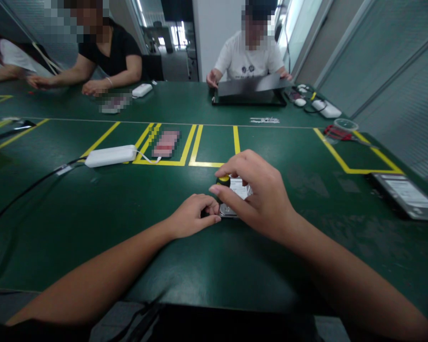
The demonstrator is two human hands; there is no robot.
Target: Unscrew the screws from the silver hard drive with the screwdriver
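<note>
A hard drive (228, 212) with a white label lies flat on the green table (135, 266), partly hidden under my right hand. My left hand (192, 216) rests at the drive's left edge, its fingers curled against it and the thumb near the front corner. Above the drive, my right hand (262, 194) has thumb and fingers closed around the black and yellow handle of a screwdriver (223, 181). The handle's top points up; the shaft and tip are hidden from view.
A larger drive (408, 194) lies at the right. Behind it are a clear plastic cup (345, 125) and a red-handled tool (337, 134). A white power strip (110, 156), its black cable and a phone (167, 144) are left. Co-workers sit opposite, one holding a dark panel (251, 88).
</note>
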